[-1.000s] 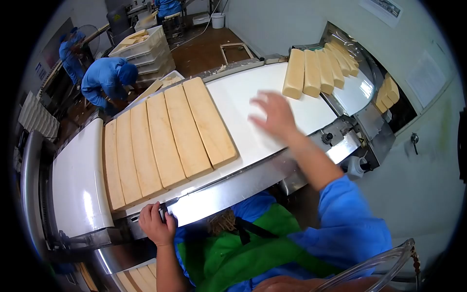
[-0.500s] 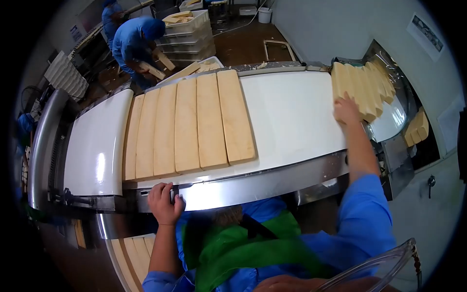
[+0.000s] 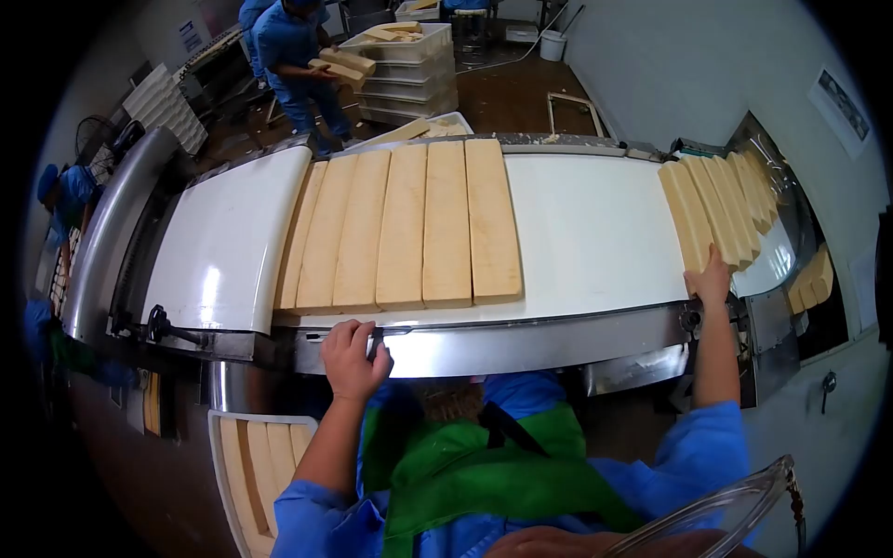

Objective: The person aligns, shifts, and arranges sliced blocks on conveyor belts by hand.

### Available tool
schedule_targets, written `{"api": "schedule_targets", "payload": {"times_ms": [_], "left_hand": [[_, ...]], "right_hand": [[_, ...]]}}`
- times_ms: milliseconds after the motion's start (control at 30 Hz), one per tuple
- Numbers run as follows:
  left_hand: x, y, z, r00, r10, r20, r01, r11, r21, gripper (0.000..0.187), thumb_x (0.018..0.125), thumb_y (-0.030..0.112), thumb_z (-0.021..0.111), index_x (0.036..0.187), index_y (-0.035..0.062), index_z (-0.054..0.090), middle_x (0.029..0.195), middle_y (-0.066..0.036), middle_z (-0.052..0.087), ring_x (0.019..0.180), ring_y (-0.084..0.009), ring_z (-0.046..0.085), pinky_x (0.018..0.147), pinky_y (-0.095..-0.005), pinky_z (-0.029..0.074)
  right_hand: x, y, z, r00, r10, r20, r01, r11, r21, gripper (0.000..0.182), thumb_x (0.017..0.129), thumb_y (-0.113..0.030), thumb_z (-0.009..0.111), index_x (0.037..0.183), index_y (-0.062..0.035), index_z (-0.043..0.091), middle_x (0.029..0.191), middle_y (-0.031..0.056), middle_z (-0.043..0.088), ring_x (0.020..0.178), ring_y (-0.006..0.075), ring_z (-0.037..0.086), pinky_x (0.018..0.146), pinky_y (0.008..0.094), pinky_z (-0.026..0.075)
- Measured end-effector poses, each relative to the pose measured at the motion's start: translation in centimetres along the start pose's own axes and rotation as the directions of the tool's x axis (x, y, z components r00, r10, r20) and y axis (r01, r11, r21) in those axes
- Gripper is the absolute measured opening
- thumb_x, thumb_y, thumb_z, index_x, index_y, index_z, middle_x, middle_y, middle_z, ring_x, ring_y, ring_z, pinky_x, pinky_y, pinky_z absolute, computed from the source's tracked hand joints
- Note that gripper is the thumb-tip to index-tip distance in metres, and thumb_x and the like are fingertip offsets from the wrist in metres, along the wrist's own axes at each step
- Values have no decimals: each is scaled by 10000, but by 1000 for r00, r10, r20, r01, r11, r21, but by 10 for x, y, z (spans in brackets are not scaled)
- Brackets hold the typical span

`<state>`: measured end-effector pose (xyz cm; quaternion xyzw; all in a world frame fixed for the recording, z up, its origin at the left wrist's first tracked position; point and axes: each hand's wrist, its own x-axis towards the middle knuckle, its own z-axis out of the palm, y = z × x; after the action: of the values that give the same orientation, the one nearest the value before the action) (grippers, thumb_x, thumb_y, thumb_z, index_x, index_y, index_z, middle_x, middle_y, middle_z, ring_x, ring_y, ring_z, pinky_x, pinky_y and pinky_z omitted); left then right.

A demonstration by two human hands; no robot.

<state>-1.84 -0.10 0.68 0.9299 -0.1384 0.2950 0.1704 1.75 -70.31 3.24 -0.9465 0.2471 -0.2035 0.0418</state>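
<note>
My right hand (image 3: pixel 713 279) is at the near end of a long pale-yellow block (image 3: pixel 686 216), thumb and fingers about its end. This block is the leftmost of several slanted, grooved-looking blocks (image 3: pixel 730 200) at the belt's right end. My left hand (image 3: pixel 353 358) is curled over the near metal rail (image 3: pixel 512 344) of the conveyor, beside a dark thin piece at the rail's top edge. A row of flat pale-yellow blocks (image 3: pixel 400 228) lies side by side on the white belt (image 3: pixel 591 232), beyond my left hand.
Across the belt a co-worker (image 3: pixel 298 56) in blue holds two blocks (image 3: pixel 346 67) beside stacked white crates (image 3: pixel 409 79). More blocks fill a white tray (image 3: pixel 219 446) below on my left. A steel roller housing (image 3: pixel 112 242) stands at the left, a wall (image 3: pixel 688 65) at the right.
My right hand has gone from the side of the slanted blocks to the near end of the leftmost one. My left hand stays on the rail. The co-worker has straightened up, lifting two blocks.
</note>
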Motion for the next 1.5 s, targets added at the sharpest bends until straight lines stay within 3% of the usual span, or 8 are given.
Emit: {"api": "schedule_targets", "payload": {"times_ms": [200, 267, 333, 600, 1100, 1167, 1433, 1500], "left_hand": [[-2, -3, 4, 1000, -14, -22, 15, 1000, 24, 360, 709, 233, 708, 1051, 124, 697, 1055, -65, 643, 1034, -286, 609, 886, -451, 421], [-2, 0, 4, 999, -31, -14, 31, 999, 36, 356, 708, 234, 704, 1049, 129, 699, 1050, -59, 643, 1035, -276, 610, 901, -448, 409], [-2, -1, 5, 999, -15, -31, 17, 999, 52, 346, 708, 235, 699, 1038, 133, 703, 1040, -54, 644, 1033, -263, 611, 923, -449, 388], [-3, -1, 4, 999, -4, -36, 5, 999, 54, 353, 721, 231, 687, 1056, 120, 702, 1060, -72, 652, 1059, -280, 613, 945, -458, 387], [-2, -4, 3, 1000, 20, -12, -20, 999, 42, 361, 720, 227, 684, 1062, 110, 697, 1064, -84, 648, 1059, -293, 605, 940, -459, 394], [-1, -5, 4, 1000, 7, -16, -7, 999, 47, 365, 704, 236, 687, 1050, 119, 706, 1045, -73, 644, 1042, -284, 609, 936, -457, 394], [0, -4, 3, 1000, 21, -5, -20, 999, 43, 366, 734, 250, 674, 1069, 102, 686, 1058, -98, 647, 1053, -306, 607, 912, -462, 403], [-1, -3, 3, 1000, 19, -8, -19, 999, 51, 367, 734, 249, 676, 1071, 103, 686, 1059, -98, 647, 1057, -306, 607, 914, -461, 405]], "right_hand": [[51, 90, 27, 941, 179, 286, -327, 691, 645, 550, 814, -348, 756, 1286, -82, 660, 1102, 193, 687, 1117, 407, 648, 989, 438, 517], [53, 89, 11, 825, 315, 470, -561, 560, 609, 548, 839, -389, 730, 1289, -82, 662, 1047, 191, 695, 1099, 405, 659, 974, 441, 524], [44, 61, -1, 982, 187, -39, -191, 956, -224, 606, 856, -444, 709, 1330, -75, 625, 1132, 209, 665, 1131, 405, 647, 967, 451, 533], [53, 24, 22, 955, 291, -49, -295, 943, -156, 881, 730, -457, 847, 1459, -110, 493, 1299, 285, 548, 1164, 455, 614, 985, 496, 533], [54, 33, 41, 965, 152, -214, -178, 978, -108, 464, 884, -294, 686, 1278, -65, 599, 1177, 274, 602, 966, 480, 675, 903, 515, 545], [85, 109, 57, 998, 54, -39, -39, 949, 311, 371, 947, -312, 604, 1194, -43, 665, 1096, 256, 688, 1029, 433, 677, 896, 479, 529], [54, -5, 21, 990, 106, 91, -125, 964, 235, 689, 954, -613, 493, 1428, -119, 569, 1230, 239, 686, 1174, 416, 638, 999, 502, 483], [46, -58, 31, 973, 176, 152, -160, 981, -111, 810, 926, -693, 513, 1534, -161, 456, 1404, 244, 592, 1289, 440, 562, 1080, 483, 451]]}}
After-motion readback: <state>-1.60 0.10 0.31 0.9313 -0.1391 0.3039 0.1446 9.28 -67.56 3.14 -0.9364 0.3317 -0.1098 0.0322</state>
